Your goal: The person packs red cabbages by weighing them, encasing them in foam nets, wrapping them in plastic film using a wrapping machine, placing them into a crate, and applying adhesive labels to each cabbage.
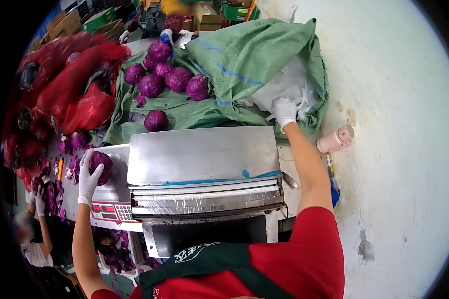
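My left hand (89, 178), in a white glove, is wrapped round the side of a purple cabbage (101, 167) on the metal plate of a scale (115, 213) with a red display. My right hand (284, 110), also gloved, reaches to white plastic bags (289, 84) in the mouth of a green woven sack (234, 55); its fingers are bent against the plastic. Between my arms stands a wrapping machine (204, 155) with a flat metal top. Several purple cabbages (178, 79) lie on green sacking behind it, with one cabbage (156, 120) nearer the machine.
Red mesh sacks (80, 89) are piled at the left. A pink bottle (336, 139) and a box cutter (290, 180) lie right of the machine, beside the wall (394, 149). A co-worker's gloved hands (40, 200) are at lower left; another person (152, 20) is at the top.
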Motion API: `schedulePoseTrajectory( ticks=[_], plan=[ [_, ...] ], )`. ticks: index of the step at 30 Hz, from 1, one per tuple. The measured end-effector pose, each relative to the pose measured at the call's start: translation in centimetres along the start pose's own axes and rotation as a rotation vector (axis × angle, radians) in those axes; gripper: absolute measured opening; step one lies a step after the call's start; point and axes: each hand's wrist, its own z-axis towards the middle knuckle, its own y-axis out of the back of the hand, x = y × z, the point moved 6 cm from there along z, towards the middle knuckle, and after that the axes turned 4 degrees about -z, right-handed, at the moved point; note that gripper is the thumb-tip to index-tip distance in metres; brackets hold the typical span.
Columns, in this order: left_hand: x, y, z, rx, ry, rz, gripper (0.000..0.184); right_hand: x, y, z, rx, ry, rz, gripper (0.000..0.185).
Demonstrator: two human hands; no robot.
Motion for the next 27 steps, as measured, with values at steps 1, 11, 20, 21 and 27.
schedulePoseTrajectory(
  ticks=[1, 11, 20, 21, 27],
  plan=[
    [-0.2, 0.2, -0.2, -0.013, -0.015, 0.026, 0.06, -0.8, 1.6, -0.2, -0.062, -0.059, 0.055, 0.008],
    [-0.7, 0.3, -2.1, -0.155, -0.107, 0.098, 0.052, -0.3, -5.4, -2.3, 0.051, 0.096, 0.162, 0.03],
    [-11.0, 4.2, -10.6, -0.285, 0.067, -0.118, 0.029, -6.4, 6.9, -3.6, -0.238, -0.331, 0.439, 0.019],
    [-11.5, 4.0, -11.1, -0.289, 0.217, -0.168, 0.023, -5.7, 11.9, -4.4, -0.272, -0.341, 0.672, 0.018],
    [-25.8, -4.0, -10.5, -0.14, 0.128, -0.927, 0.03, 10.1, 28.2, -13.1, 0.148, 0.251, 1.41, 0.019]
  ],
)
